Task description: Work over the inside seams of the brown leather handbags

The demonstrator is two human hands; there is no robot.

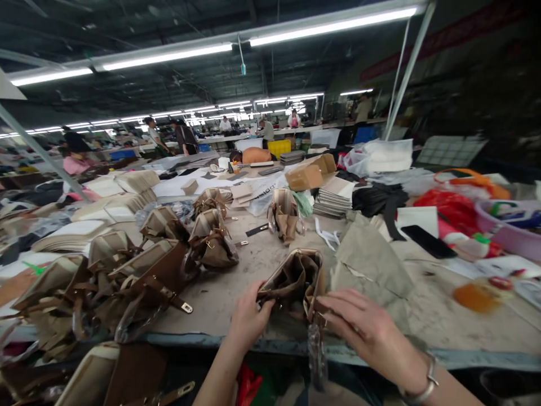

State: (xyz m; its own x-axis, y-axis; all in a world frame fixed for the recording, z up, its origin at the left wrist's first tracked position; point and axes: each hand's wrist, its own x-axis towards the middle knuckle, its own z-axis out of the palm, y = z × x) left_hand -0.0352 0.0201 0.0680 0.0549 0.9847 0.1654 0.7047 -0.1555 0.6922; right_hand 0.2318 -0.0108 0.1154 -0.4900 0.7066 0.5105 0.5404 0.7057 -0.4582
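A tan and brown handbag (296,277) stands open on the worktable (236,293) near its front edge. My left hand (249,318) grips the bag's left side with fingers curled on the rim. My right hand (363,327) rests on the bag's right side, fingers pressed against it; a clear plastic strip (316,352) hangs below. A bracelet shows on my right wrist.
Several similar brown bags (139,276) pile at the left, another bag (285,217) stands farther back. Grey paper sheets (372,259), a black phone (426,241), cardboard boxes (310,172) and a purple tub (511,225) lie to the right. Other people work at distant tables.
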